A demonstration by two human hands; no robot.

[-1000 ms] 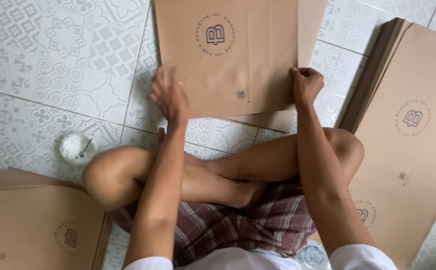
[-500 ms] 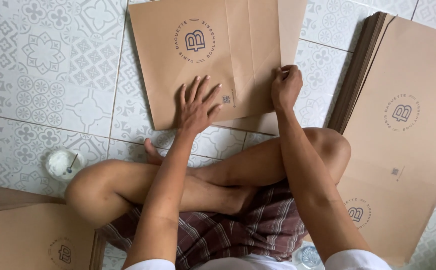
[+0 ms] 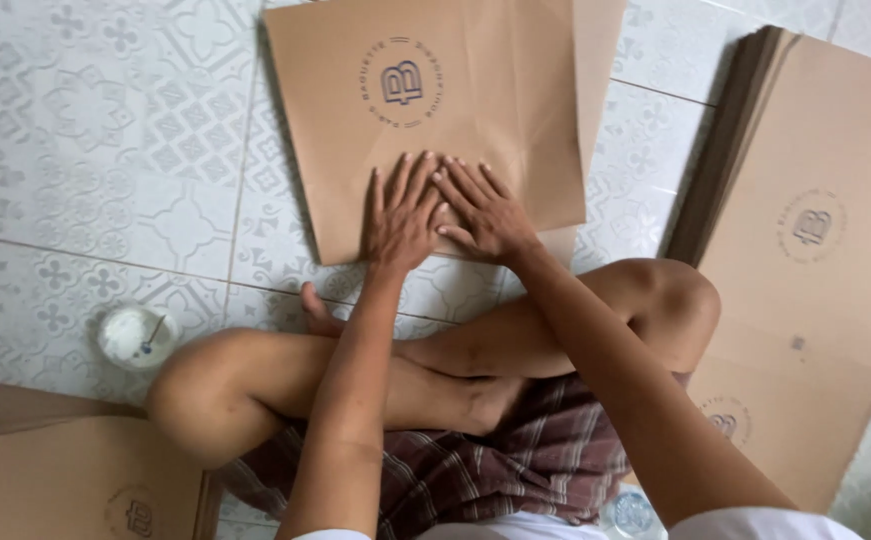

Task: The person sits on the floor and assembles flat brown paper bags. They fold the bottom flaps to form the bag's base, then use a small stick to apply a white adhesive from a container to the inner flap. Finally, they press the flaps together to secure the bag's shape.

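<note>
The person sits cross-legged on the tiled floor (image 3: 75,180), knees spread near the camera. At near left lies a pile of flat brown paper (image 3: 65,480), and just beyond the left knee stands a small white pot (image 3: 137,336) with a thin stick in it. Further out, both hands lie flat and open, side by side with fingers touching, on the lower edge of a brown paper bag (image 3: 435,110) spread on the floor straight ahead. The left hand (image 3: 401,212) and right hand (image 3: 483,212) grip nothing; they press palms-down. A tall stack of paper sheets (image 3: 815,240) lies to the right. To do this pressing well, I judge the palms should bear evenly and sweep outward along the fold, keeping the bag square to the floor so no crease wanders.
</note>
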